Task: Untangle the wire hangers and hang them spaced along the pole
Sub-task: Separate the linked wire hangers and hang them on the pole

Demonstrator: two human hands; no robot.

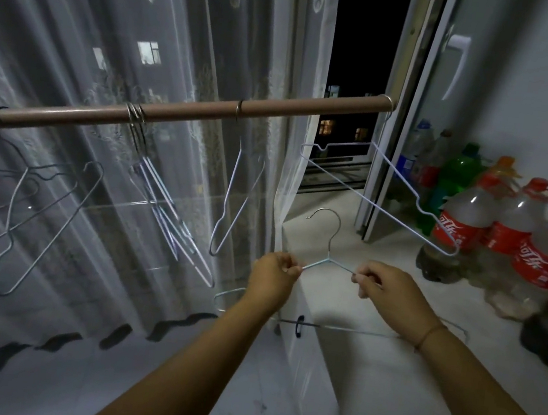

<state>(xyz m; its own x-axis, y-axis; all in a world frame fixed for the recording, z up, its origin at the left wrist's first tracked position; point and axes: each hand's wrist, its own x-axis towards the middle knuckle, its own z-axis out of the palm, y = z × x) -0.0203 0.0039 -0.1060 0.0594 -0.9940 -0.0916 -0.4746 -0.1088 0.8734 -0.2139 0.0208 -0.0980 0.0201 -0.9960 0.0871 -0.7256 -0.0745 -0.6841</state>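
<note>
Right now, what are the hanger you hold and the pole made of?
The hanger looks like thin metal wire: bare shiny hook, arms coated pale blue, maybe plastic or paint. The pole is smooth pinkish-brown with a soft sheen: coated metal or plastic, I cannot tell.

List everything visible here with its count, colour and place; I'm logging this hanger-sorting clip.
pole: one, brown, across the window
hung hangers: several, silver and pale wire, at four spots along the pole; one spot bunched, exact count unclear
held hanger: one, pale blue with silver hook, below the pole, not on it
curtain: one, white lace, behind the pole
cola bottles: at least three, red labels and caps, on the ledge at right
green bottle: one, behind them
ledge: one, white, under the bottles
left hand: pinches one shoulder of the held hanger
right hand: pinches the other shoulder
</note>
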